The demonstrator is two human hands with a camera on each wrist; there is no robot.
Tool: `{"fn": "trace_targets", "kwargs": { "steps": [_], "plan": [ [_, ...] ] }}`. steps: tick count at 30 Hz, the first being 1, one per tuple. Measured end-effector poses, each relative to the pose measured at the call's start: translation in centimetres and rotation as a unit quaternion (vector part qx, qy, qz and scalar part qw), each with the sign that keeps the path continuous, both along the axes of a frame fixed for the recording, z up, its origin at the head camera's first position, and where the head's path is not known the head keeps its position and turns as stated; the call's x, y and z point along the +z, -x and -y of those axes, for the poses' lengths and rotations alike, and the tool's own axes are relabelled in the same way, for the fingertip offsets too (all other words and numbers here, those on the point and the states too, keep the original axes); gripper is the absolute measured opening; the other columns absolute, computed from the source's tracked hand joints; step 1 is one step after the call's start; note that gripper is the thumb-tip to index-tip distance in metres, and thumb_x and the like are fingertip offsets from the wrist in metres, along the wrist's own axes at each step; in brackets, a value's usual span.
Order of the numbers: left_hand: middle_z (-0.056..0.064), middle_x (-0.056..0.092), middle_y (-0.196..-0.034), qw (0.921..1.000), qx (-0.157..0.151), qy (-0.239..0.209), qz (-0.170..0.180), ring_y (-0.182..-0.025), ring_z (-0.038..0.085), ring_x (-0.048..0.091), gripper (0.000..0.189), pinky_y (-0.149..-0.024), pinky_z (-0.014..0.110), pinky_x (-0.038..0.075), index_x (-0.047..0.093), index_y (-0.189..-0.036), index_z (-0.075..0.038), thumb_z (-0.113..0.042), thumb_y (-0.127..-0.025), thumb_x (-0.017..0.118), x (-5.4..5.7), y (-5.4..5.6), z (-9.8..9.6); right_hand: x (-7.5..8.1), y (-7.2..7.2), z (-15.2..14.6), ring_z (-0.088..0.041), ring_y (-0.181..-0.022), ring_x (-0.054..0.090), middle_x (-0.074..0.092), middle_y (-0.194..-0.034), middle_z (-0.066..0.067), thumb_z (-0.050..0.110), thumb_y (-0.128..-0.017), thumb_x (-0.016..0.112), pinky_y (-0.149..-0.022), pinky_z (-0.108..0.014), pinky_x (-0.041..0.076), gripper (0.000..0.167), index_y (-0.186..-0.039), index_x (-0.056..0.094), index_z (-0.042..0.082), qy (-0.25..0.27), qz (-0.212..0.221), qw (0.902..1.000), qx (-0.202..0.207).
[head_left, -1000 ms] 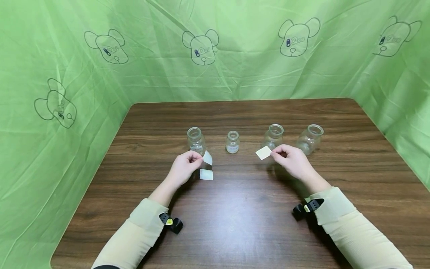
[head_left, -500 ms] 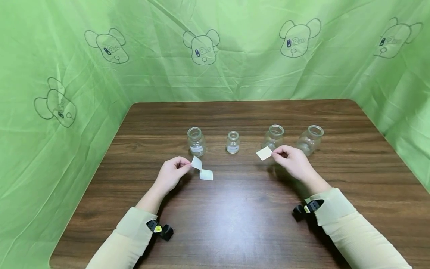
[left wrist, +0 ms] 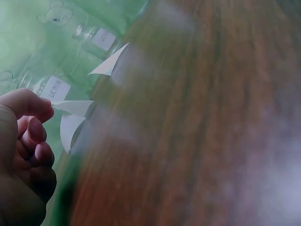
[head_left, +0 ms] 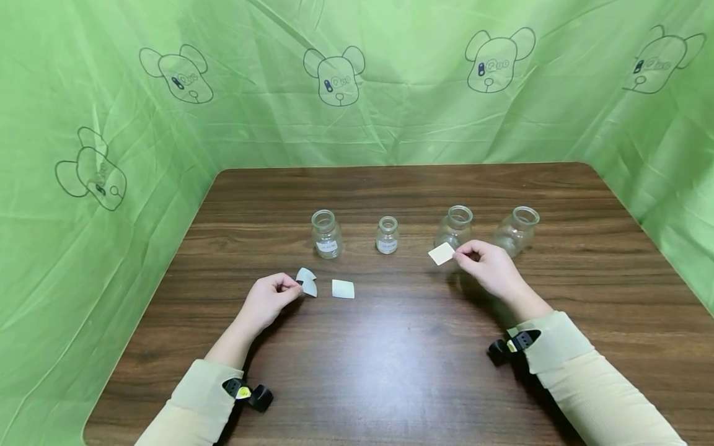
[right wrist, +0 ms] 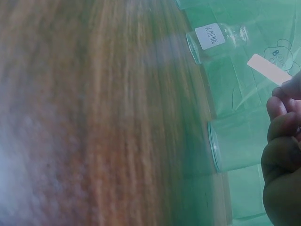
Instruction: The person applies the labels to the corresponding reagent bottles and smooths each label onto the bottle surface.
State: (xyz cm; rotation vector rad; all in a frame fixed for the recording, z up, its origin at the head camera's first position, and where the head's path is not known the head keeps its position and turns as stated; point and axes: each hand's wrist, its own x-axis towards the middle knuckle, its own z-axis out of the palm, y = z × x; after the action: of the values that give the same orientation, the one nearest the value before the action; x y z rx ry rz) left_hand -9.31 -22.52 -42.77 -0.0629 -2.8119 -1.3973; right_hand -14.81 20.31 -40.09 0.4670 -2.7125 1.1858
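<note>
My left hand [head_left: 270, 300] pinches pale paper [head_left: 308, 287] between thumb and forefinger, low over the left of the table. Two curled parts show at the fingertips; whether they are one piece or two I cannot tell. A separate pale paper square [head_left: 343, 289] lies just right of it. In my right hand [head_left: 488, 263], thumb and forefinger pinch a cream-white label [head_left: 442, 253] by its edge. It is held in front of a clear glass jar [head_left: 454, 227], whose lower part is partly hidden. The right wrist view shows this label [right wrist: 269, 69] nearly edge-on.
Left of that jar stand a small glass bottle [head_left: 387, 234] and a larger jar [head_left: 326, 230], both with printed white labels. Another glass jar [head_left: 516, 229], partly behind my right hand, stands at the right. Green cloth [head_left: 390, 74] encloses the brown wooden table [head_left: 379, 384].
My left hand has moved left and toward me with the paper, away from the labelled jar and past the loose square. The right hand with its label has stayed nearly still.
</note>
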Motion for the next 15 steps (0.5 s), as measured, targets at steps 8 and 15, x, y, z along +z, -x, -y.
{"fn": "trace_targets", "kwargs": {
  "steps": [8, 15],
  "plan": [
    [-0.006, 0.066, -0.074, 0.9985, 0.014, 0.053, 0.002, -0.064, 0.009, 0.052, 0.010, -0.059, 0.026, 0.042, 0.071, -0.082, -0.014, -0.024, -0.083, 0.068, -0.2, -0.4, 0.7, 0.0, -0.1, -0.2, -0.008, -0.067, 0.049, 0.064, -0.077, -0.002, 0.013, -0.087, 0.063, -0.059, -0.022, 0.039, 0.007, -0.086, 0.067, 0.007, 0.001, -0.003, 1.0000, -0.002],
    [-0.009, 0.059, -0.062, 0.9894, 0.002, 0.139, -0.041, -0.057, 0.009, 0.049, 0.006, -0.055, 0.029, 0.040, 0.069, -0.076, -0.016, -0.021, -0.081, 0.068, 0.0, -0.3, 1.5, 0.1, -0.1, -0.5, -0.009, -0.067, 0.049, 0.064, -0.077, -0.003, 0.014, -0.087, 0.063, -0.059, -0.022, 0.039, 0.007, -0.086, 0.067, 0.008, -0.001, 0.001, 1.0000, -0.008]
  ]
}}
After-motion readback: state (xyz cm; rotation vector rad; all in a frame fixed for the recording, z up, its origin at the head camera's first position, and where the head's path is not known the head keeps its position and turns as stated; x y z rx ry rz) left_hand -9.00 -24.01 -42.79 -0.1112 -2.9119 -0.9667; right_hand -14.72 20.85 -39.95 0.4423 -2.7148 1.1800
